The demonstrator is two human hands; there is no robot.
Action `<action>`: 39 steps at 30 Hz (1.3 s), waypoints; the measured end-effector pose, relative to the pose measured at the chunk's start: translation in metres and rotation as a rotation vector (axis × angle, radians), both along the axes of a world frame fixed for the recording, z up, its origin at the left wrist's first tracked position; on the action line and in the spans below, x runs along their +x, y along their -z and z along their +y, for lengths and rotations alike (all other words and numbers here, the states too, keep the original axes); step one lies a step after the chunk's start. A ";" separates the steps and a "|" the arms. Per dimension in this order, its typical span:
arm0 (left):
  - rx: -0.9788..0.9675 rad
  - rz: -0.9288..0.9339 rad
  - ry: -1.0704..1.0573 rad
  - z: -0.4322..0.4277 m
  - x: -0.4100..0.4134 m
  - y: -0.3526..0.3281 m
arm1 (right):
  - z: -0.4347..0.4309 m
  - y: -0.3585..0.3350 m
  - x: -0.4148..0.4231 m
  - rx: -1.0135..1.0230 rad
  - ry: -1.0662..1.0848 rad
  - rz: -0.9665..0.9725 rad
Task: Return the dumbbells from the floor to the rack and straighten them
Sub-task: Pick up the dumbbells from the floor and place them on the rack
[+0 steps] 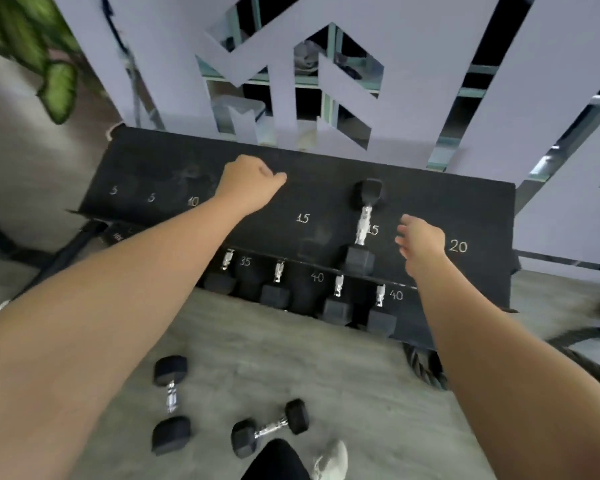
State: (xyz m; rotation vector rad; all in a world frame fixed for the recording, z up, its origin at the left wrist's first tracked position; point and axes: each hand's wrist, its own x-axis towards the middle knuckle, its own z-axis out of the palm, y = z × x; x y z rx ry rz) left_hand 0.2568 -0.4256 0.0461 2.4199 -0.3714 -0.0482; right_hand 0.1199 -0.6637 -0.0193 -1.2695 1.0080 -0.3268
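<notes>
the left hand (248, 181) is closed in a fist on the rack (465, 216), nothing seen held; the right hand (421, 244) is spread empty beside the racked dumbbell (363, 226). two floor dumbbells (170, 403) could be tripped over.

The black two-tier dumbbell rack (174, 174) stands against the pale cut-out wall panel (430, 81). On its top shelf, right of centre, lies one black hex-headed dumbbell with a chrome handle (363, 226), end-on to the wall. Four similar dumbbells (336, 299) sit side by side on the lower shelf below. Two more black hex dumbbells lie on the grey floor (343, 368) before the rack: one (171, 403) to the left, the other (270, 432) just right of it, angled.
</notes>
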 end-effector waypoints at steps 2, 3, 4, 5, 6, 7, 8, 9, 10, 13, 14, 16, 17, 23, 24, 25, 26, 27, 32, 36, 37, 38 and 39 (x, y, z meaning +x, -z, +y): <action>0.030 0.018 -0.050 0.045 -0.022 0.006 | 0.022 0.011 -0.013 0.031 -0.040 -0.025; 0.035 0.035 -0.082 0.064 -0.031 0.011 | 0.036 0.017 -0.022 0.053 -0.067 -0.023; 0.031 0.056 -0.113 0.081 -0.039 0.017 | 0.052 0.024 -0.030 0.082 -0.069 -0.026; 0.017 0.077 -0.138 0.096 -0.044 0.027 | 0.066 0.031 -0.036 0.089 -0.076 -0.009; -0.004 0.094 -0.159 0.111 -0.050 0.040 | 0.078 0.041 -0.043 0.099 -0.067 -0.004; -0.023 0.112 -0.180 0.124 -0.056 0.054 | 0.093 0.049 -0.050 0.120 -0.064 0.002; -0.036 0.135 -0.204 0.138 -0.062 0.071 | 0.105 0.063 -0.055 0.135 -0.068 0.010; -0.044 0.156 -0.220 0.150 -0.066 0.091 | 0.120 0.075 -0.060 0.132 -0.073 0.034; -0.046 0.175 -0.226 0.161 -0.070 0.112 | 0.133 0.094 -0.062 0.093 -0.074 0.065; -0.035 0.222 -0.244 0.189 -0.083 0.188 | 0.166 0.154 -0.065 0.004 -0.078 0.138; -0.034 0.224 -0.269 0.198 -0.089 0.216 | 0.177 0.177 -0.063 -0.015 -0.091 0.158; -0.021 0.243 -0.322 0.214 -0.100 0.277 | 0.195 0.231 -0.061 -0.023 -0.117 0.213; -0.031 0.276 -0.355 0.221 -0.105 0.311 | 0.202 0.260 -0.060 -0.026 -0.125 0.239; -0.035 0.458 -0.554 0.245 -0.134 0.552 | 0.225 0.483 -0.047 -0.091 -0.239 0.366; -0.045 0.482 -0.579 0.245 -0.137 0.596 | 0.225 0.526 -0.046 -0.099 -0.251 0.374; -0.043 0.508 -0.592 0.245 -0.143 0.638 | 0.225 0.568 -0.047 -0.110 -0.273 0.388; -0.041 0.531 -0.601 0.245 -0.149 0.679 | 0.225 0.609 -0.048 -0.124 -0.299 0.403; -0.046 0.555 -0.614 0.246 -0.155 0.720 | 0.225 0.648 -0.050 -0.131 -0.328 0.429; -0.068 0.685 -0.744 0.252 -0.190 0.858 | 0.224 0.783 -0.062 -0.280 -0.508 0.623; -0.266 1.020 -0.907 0.253 -0.210 0.898 | 0.225 0.828 -0.067 -0.252 -0.541 0.717; -0.332 1.134 -0.905 0.251 -0.214 0.902 | 0.227 0.834 -0.069 -0.217 -0.557 0.747; -0.386 1.229 -0.886 0.248 -0.216 0.904 | 0.226 0.839 -0.069 -0.183 -0.590 0.774; -0.432 1.289 -0.869 0.245 -0.217 0.906 | 0.227 0.841 -0.069 -0.150 -0.629 0.797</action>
